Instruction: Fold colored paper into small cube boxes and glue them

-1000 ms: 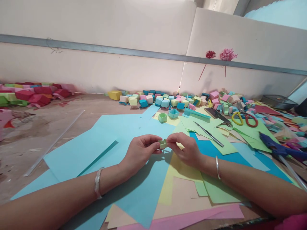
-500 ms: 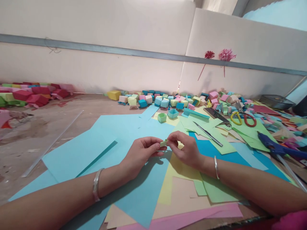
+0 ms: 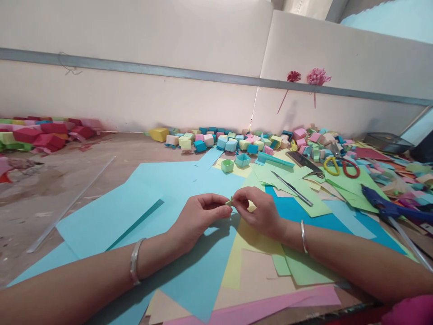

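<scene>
My left hand [image 3: 198,216] and my right hand [image 3: 259,212] meet in the middle of the view, both pinching a small folded piece of light green paper [image 3: 229,201] between fingertips. The piece is mostly hidden by the fingers. Each wrist wears a silver bangle. The hands hover just above overlapping sheets of light blue paper [image 3: 135,207] and yellow paper [image 3: 243,243].
Small paper boxes [image 3: 233,140] in several colours lie piled along the wall. Two open boxes, green [image 3: 227,165] and blue [image 3: 242,160], sit ahead of the hands. Scissors [image 3: 340,164], a blue glue gun [image 3: 385,205], a dark phone [image 3: 301,160] and a metal blade [image 3: 292,183] lie right. Red boxes [image 3: 43,135] stack far left.
The fingertips have closed tighter round the green piece, hiding more of it. The hands stay in the same spot; the view has drifted slightly.
</scene>
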`<move>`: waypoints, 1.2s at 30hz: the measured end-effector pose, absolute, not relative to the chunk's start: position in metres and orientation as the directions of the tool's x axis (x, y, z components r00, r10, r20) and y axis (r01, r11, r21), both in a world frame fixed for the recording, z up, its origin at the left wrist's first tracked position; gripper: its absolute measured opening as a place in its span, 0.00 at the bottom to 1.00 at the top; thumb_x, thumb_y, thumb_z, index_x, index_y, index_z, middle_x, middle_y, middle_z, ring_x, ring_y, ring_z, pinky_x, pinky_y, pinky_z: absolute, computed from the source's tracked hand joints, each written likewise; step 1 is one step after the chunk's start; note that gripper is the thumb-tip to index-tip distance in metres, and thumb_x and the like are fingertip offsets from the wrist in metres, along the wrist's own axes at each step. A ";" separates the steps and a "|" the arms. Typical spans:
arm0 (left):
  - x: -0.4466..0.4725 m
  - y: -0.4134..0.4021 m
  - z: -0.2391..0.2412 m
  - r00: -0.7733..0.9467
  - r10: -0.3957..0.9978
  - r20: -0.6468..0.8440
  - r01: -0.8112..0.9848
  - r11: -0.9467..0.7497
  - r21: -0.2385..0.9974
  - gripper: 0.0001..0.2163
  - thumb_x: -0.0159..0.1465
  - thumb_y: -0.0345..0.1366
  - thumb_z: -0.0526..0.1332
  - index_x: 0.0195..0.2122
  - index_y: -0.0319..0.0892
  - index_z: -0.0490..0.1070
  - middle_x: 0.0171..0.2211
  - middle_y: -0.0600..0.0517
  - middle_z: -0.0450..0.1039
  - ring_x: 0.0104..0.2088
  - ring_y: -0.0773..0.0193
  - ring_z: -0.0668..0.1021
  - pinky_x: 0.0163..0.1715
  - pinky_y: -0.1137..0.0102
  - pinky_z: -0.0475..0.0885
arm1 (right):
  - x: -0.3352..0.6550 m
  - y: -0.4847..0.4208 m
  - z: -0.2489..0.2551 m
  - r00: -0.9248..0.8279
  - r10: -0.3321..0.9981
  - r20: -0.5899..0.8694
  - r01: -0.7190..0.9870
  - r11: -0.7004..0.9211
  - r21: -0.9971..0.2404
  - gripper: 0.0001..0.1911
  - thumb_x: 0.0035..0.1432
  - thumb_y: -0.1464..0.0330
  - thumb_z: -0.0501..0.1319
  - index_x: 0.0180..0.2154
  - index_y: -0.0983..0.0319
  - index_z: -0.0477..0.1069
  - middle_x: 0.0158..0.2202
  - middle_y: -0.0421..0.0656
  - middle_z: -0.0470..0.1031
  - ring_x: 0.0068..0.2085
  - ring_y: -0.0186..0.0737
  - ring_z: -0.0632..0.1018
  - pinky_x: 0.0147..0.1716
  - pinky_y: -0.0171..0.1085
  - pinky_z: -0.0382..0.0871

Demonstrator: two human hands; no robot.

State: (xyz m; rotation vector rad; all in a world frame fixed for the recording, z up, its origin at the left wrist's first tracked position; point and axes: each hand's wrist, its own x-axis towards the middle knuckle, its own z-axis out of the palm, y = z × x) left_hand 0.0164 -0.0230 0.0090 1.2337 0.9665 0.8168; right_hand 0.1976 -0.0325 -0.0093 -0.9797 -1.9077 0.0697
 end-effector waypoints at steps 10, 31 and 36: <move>0.016 -0.013 0.012 0.238 0.968 0.076 0.101 -0.103 0.990 0.06 0.53 0.35 0.67 0.30 0.39 0.75 0.26 0.53 0.77 0.28 0.65 0.79 0.31 0.73 0.74 | 0.203 -0.029 -0.007 -0.284 0.582 0.762 0.601 0.727 -0.332 0.08 0.56 0.65 0.64 0.37 0.61 0.71 0.41 0.49 0.68 0.44 0.44 0.70 0.41 0.42 0.68; 0.010 -0.009 0.006 0.282 0.897 0.339 0.182 -0.397 0.900 0.02 0.59 0.33 0.62 0.31 0.41 0.73 0.25 0.54 0.76 0.28 0.65 0.79 0.30 0.72 0.75 | 0.207 -0.023 -0.013 -0.238 0.598 0.765 0.478 0.758 -0.444 0.05 0.60 0.71 0.60 0.40 0.59 0.72 0.33 0.42 0.78 0.34 0.36 0.77 0.35 0.36 0.71; 0.012 -0.013 0.006 0.263 0.889 0.374 0.132 -0.417 0.899 0.01 0.60 0.32 0.62 0.32 0.42 0.73 0.27 0.54 0.77 0.28 0.65 0.80 0.31 0.72 0.75 | 0.207 -0.024 -0.010 -0.176 0.697 0.695 0.452 0.685 -0.572 0.19 0.54 0.67 0.66 0.49 0.59 0.68 0.33 0.41 0.75 0.33 0.35 0.75 0.36 0.36 0.71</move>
